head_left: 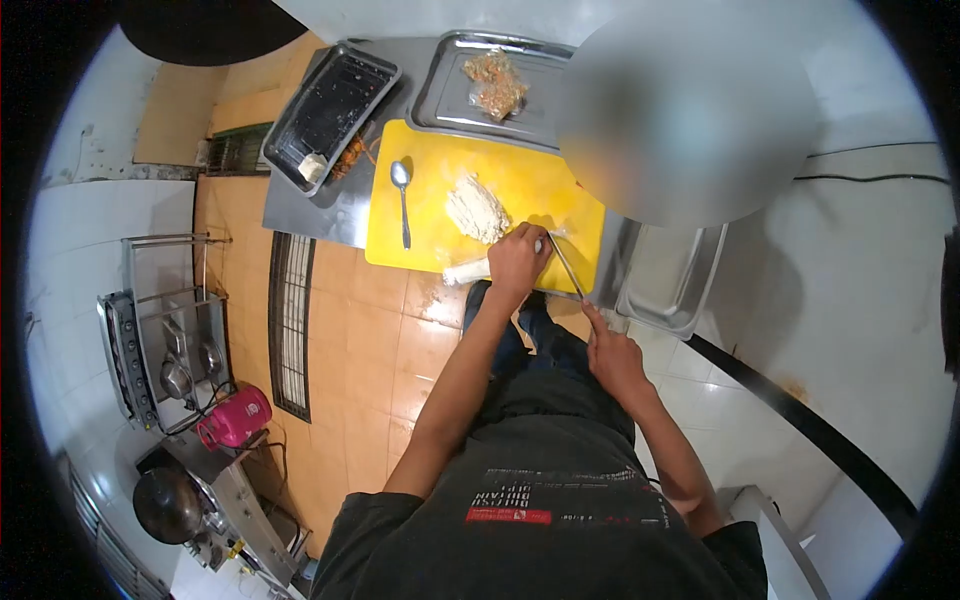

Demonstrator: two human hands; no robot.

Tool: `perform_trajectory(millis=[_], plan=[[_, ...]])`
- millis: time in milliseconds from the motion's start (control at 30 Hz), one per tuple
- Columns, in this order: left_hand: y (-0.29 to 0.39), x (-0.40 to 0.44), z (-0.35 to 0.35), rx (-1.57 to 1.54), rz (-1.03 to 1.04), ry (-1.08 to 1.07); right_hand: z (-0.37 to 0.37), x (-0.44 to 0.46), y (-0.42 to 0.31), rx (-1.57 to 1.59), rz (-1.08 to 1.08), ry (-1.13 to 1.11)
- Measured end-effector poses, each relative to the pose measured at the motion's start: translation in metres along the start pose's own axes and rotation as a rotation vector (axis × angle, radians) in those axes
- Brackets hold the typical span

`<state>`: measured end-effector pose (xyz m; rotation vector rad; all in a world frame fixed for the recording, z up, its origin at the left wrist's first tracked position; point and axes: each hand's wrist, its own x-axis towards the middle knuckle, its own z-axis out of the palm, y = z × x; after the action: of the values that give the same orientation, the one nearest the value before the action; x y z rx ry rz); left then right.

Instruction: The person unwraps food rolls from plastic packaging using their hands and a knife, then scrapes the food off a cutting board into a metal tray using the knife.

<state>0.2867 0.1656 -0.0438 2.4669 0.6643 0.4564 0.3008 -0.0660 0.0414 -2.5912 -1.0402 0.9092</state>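
Note:
My left hand (pixel 519 258) is closed on a white log-shaped piece of food (pixel 466 272) lying near the front edge of the yellow cutting board (pixel 400 225). In my right hand (pixel 613 352) is a knife (pixel 565 265), its blade slanting up and left to the end of the food beside my left fingers. Just above my left hand lies a heap of thin white strips (pixel 477 209). A metal spoon (pixel 402 190) rests on the left part of the board.
Behind the board stands a metal tray (pixel 430 100) with bagged food (pixel 497 85). A dark tray (pixel 345 85) holding a white piece is at the back left. An empty metal pan (pixel 680 275) stands right. A blurred round area covers the upper right.

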Motion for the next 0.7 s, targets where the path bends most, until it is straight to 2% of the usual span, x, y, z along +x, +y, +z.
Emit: perform_trajectory(millis=[300,500,567,700], plan=[[0.001,-0.004,0.002,0.023,-0.016,-0.029,0.026,0.049,0.0,0.084,-0.058,0.14],[0.001,0.001,0.001,0.034,-0.022,-0.001,0.013,0.009,0.002,0.051,-0.031,0.102],[0.003,0.002,0.002,0.027,-0.015,-0.007,-0.002,-0.009,-0.006,0.054,0.026,0.023],[-0.002,0.006,-0.001,0.033,-0.022,0.003,-0.022,-0.025,-0.017,0.103,0.05,0.036]])
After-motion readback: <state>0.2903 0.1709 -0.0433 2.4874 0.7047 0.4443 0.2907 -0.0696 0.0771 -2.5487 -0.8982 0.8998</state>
